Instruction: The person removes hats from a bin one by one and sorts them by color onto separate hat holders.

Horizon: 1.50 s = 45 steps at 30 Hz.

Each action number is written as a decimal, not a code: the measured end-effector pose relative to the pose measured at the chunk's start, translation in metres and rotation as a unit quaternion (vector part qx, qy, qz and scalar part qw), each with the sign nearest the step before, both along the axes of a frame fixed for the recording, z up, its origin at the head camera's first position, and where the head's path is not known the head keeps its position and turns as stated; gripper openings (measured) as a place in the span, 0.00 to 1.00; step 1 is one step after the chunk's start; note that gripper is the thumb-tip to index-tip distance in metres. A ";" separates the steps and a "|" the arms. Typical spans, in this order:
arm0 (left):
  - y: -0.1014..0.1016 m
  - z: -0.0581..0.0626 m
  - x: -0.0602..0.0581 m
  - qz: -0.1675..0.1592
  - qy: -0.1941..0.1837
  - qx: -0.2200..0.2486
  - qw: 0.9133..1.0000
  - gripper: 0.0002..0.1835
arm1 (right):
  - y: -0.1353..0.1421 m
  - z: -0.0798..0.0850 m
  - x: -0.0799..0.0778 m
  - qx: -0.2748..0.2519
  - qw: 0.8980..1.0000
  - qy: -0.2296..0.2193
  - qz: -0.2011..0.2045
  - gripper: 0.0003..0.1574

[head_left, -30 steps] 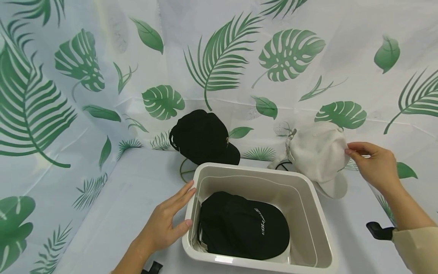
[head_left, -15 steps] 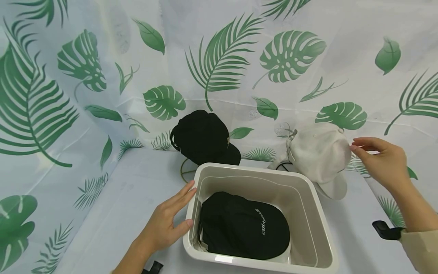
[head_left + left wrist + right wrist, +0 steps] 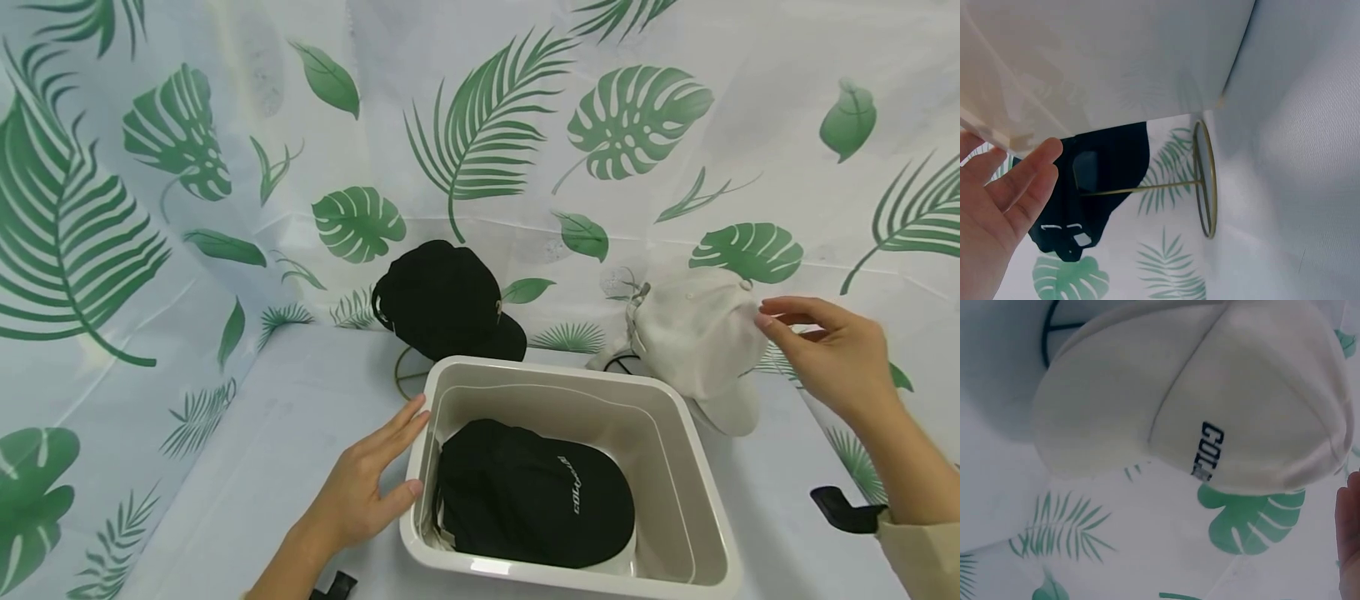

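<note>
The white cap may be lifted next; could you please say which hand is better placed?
Probably the right hand, which is at the white cap, while the left hand is across the bin.

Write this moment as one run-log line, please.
left hand: at bin rim; right hand: at white cap; printed black cap: inside bin; other black cap: on stand
</note>
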<state>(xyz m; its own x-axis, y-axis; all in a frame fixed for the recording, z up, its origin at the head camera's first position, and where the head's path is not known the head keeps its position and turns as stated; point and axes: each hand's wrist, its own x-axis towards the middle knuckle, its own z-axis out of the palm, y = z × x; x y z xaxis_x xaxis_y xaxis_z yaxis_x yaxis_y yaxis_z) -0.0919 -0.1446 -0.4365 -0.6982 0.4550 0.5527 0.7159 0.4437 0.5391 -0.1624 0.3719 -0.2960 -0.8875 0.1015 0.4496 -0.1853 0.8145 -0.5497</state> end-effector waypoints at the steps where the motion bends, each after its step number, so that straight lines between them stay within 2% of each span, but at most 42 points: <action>1: 0.000 0.000 0.000 0.000 0.001 0.000 1.000 0.35 | -0.003 0.000 0.002 -0.004 1.000 -0.006 0.003 0.19; 4: 0.000 0.000 0.000 0.001 0.000 -0.001 1.000 0.35 | -0.011 0.002 0.007 -0.015 1.000 -0.009 0.018 0.19; 10: -0.001 0.000 -0.001 0.002 -0.003 0.001 1.000 0.36 | -0.026 0.001 0.012 -0.015 0.998 0.031 0.056 0.17; 17: 0.000 0.000 -0.001 -0.003 0.001 0.002 1.000 0.36 | -0.038 -0.004 0.017 -0.006 0.994 0.056 0.091 0.18; 34: 0.000 0.001 0.001 0.005 -0.007 -0.002 1.000 0.36 | -0.071 -0.022 0.032 0.037 0.988 0.048 0.143 0.25; 45: -0.001 0.000 0.000 0.005 -0.004 -0.005 1.000 0.36 | -0.088 -0.032 0.037 0.056 0.972 0.079 0.216 0.36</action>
<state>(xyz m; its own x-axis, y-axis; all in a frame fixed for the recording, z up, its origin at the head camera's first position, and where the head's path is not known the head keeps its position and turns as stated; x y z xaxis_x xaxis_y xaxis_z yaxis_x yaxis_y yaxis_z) -0.0918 -0.1452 -0.4366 -0.7076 0.4539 0.5415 0.7066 0.4567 0.5405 -0.1250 0.2839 -0.3276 -0.7555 -0.3215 0.5709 -0.5977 0.6951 -0.3996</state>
